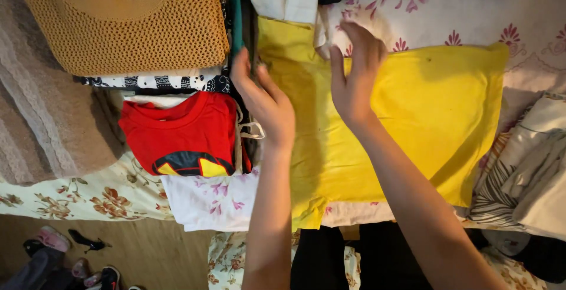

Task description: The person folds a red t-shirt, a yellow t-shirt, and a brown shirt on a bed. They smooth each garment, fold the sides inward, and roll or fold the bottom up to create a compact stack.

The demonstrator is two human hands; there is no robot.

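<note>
Both hands flat, grip on nothing: left hand [265, 104] and right hand [352, 71] are pressing the yellow garment [436, 107]; red shirt [183, 130] crowding its left edge, bed [471, 7] bare beyond it.

Matt yellow cloth [413, 119], open-knit mustard sweater [130, 24], fuzzy beige blanket [41, 107]

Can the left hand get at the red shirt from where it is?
Probably yes: the left hand hovers just beside the red shirt, which lies on top with nothing covering it or between them.
</note>
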